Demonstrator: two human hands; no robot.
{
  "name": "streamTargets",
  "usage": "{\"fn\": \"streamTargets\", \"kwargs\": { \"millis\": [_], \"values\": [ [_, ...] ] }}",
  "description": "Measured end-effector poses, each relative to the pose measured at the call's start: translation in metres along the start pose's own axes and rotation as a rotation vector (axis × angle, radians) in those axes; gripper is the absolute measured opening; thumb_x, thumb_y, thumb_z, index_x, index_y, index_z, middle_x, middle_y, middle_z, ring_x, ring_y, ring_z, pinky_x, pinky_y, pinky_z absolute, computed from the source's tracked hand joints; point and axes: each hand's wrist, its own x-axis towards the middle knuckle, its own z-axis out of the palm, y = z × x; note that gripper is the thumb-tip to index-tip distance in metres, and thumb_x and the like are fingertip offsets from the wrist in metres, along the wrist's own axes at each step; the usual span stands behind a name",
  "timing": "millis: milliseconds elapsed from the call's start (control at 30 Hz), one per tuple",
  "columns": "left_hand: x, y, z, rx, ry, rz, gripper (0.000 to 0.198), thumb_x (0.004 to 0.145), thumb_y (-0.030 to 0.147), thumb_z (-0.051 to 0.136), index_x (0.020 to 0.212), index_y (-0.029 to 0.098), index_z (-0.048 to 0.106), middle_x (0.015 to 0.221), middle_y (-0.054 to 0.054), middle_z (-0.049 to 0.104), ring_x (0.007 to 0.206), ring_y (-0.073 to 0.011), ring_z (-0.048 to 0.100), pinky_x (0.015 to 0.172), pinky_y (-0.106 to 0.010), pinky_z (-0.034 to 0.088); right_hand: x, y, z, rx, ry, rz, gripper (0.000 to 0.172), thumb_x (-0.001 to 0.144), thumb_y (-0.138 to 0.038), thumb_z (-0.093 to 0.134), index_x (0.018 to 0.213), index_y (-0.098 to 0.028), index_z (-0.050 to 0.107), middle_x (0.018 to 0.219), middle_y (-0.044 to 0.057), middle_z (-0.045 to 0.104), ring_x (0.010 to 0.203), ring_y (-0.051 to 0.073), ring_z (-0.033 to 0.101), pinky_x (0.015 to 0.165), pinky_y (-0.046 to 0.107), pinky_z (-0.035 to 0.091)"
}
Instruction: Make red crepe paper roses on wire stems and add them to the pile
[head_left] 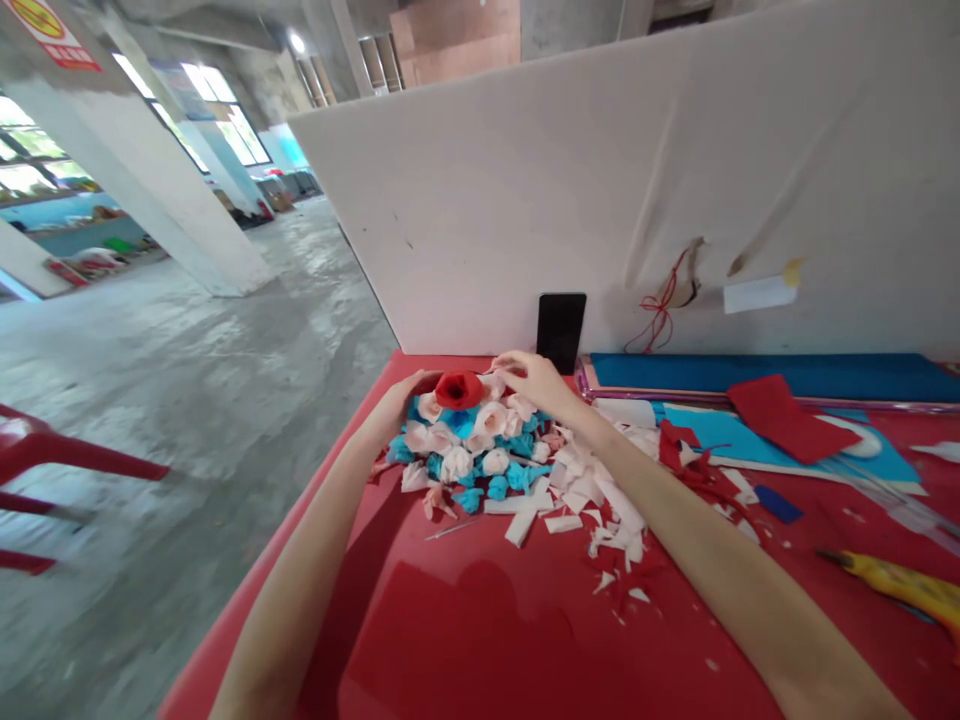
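A heap of paper flowers in pale pink, white and blue (491, 422) lies at the far end of the red table, with a red paper flower (458, 391) on top. My left hand (411, 388) rests against the heap's left side, fingers stretched toward the red flower and partly hidden. On the other side, my right hand (531, 378) arches over the pale flowers, its thumb and fingers apart and its fingertips by a pale pink bloom. Neither hand shows a clear grip on any single flower.
White paper scraps (592, 480) lie right of the heap. A dark phone (561, 330) leans on the white upright board (480, 200). Blue sheets (772, 376), red paper (787, 415) and a yellow-handled tool (900, 583) lie rightward. A red stool (67, 450) stands left.
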Motion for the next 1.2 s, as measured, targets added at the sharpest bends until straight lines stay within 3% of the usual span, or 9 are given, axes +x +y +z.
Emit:
{"fn": "streamTargets", "kwargs": {
  "millis": [200,367,533,800,1000,1200],
  "values": [
    [-0.001,0.001,0.000,-0.228,-0.102,-0.129,0.029,0.088,0.032,0.049,0.112,0.016,0.052,0.114,-0.008,0.055,0.097,-0.0191,0.057,0.083,-0.040,0.049,-0.014,0.027,-0.018,-0.085,0.049,0.028,0.030,0.089,-0.033,0.050,0.112,-0.014,0.052,0.111,0.008,0.053,0.096,0.018,0.055,0.082,0.038,0.048],
    [0.001,0.000,-0.002,-0.298,-0.170,-0.225,0.031,0.087,0.031,0.050,0.113,0.015,0.052,0.113,-0.008,0.055,0.097,-0.0196,0.057,0.082,-0.040,0.050,-0.026,0.032,-0.013,-0.109,-0.039,0.026,0.029,0.089,-0.032,0.050,0.112,-0.015,0.052,0.112,0.008,0.053,0.096,0.018,0.054,0.082,0.038,0.048],
    [0.006,-0.004,-0.001,-0.302,-0.138,-0.273,0.030,0.087,0.031,0.050,0.112,0.015,0.052,0.113,-0.008,0.056,0.096,-0.0194,0.057,0.081,-0.040,0.050,-0.024,0.034,-0.006,-0.068,-0.089,0.003,0.029,0.089,-0.032,0.050,0.112,-0.014,0.052,0.111,0.008,0.053,0.095,0.018,0.055,0.081,0.037,0.048],
    [0.006,-0.003,-0.002,-0.263,-0.122,-0.242,0.029,0.088,0.031,0.049,0.112,0.016,0.052,0.114,-0.008,0.055,0.097,-0.0190,0.057,0.083,-0.040,0.049,-0.017,0.035,-0.005,0.006,-0.074,-0.016,0.029,0.089,-0.032,0.050,0.111,-0.014,0.053,0.111,0.008,0.053,0.095,0.018,0.055,0.081,0.037,0.048],
    [0.005,-0.001,-0.003,-0.161,-0.177,-0.211,0.027,0.088,0.031,0.048,0.111,0.017,0.053,0.114,-0.008,0.055,0.096,-0.0184,0.057,0.082,-0.038,0.050,-0.022,0.036,-0.007,0.085,-0.167,-0.058,0.030,0.088,-0.032,0.051,0.111,-0.013,0.053,0.110,0.008,0.054,0.094,0.018,0.055,0.079,0.037,0.049],
    [0.033,0.035,-0.007,0.052,-0.289,-0.103,0.027,0.088,0.031,0.048,0.111,0.017,0.053,0.116,-0.009,0.054,0.099,-0.0187,0.056,0.085,-0.040,0.048,-0.021,0.035,-0.006,0.179,-0.241,-0.072,0.031,0.088,-0.032,0.052,0.111,-0.013,0.053,0.110,0.008,0.054,0.092,0.017,0.056,0.077,0.036,0.049]
  ]
}}
